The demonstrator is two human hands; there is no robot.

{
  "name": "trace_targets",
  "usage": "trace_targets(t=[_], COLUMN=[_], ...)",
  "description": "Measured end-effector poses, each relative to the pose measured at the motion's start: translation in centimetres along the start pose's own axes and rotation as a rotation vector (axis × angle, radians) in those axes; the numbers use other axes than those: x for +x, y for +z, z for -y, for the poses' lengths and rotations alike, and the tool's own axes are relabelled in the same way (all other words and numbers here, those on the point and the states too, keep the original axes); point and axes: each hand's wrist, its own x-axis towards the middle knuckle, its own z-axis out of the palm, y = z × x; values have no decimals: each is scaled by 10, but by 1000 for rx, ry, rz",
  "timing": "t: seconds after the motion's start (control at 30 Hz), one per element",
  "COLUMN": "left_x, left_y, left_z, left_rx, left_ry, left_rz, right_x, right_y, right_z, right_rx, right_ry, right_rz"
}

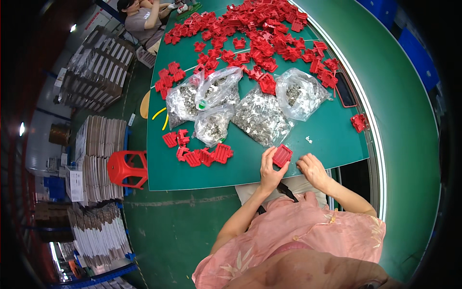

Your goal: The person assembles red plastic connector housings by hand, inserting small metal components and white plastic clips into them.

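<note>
A ribbed red plastic part (282, 156) is held between the thumb and fingers of my left hand (272, 169), at the near edge of the green table. Just right of it, my right hand (313, 171) rests low over the tabletop, its fingers curled together; whatever they hold, if anything, is too small to make out. Beyond my hands lies a clear plastic bag (262, 118) full of small silvery pieces. A few tiny pale pieces (309, 139) are loose on the table past my right hand.
More clear bags of small pieces, such as the right one (302, 94), stand mid-table. A heap of red parts (260, 24) covers the far end, with a short row (207, 156) at near left. Yellow-handled pliers (161, 115), a phone-like dark slab (345, 90) and a red stool (127, 168) flank them.
</note>
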Motion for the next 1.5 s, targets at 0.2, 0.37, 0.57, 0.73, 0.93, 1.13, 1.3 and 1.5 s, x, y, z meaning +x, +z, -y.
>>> trace_targets(t=[0.2,0.37,0.57,0.73,0.93,1.13,1.3,1.5], left_x=[0,2,6,-1,-2,-2,-2,-3], left_y=[0,4,10,16,16,17,16,16], left_z=[-2,-7,-9,-1,2,4,2,2], left_rx=[2,9,-2,27,-12,-22,-6,-16], left_ry=[17,6,3,20,16,9,12,63], left_rz=[26,7,-14,-33,-41,-63,-72,-63], right_x=[-31,-38,-31,-1,48,51,49,49], right_y=[4,9,3,-2,24,33,31,29], right_z=[8,0,-2,3,30,36,36,35], right_rx=[124,128,231,689,762,426,352,253], right_ry=[-74,-143,-1,551,550,406,323,236], right_rz=[-91,-129,-108,-177,-384,-397,-411,-435])
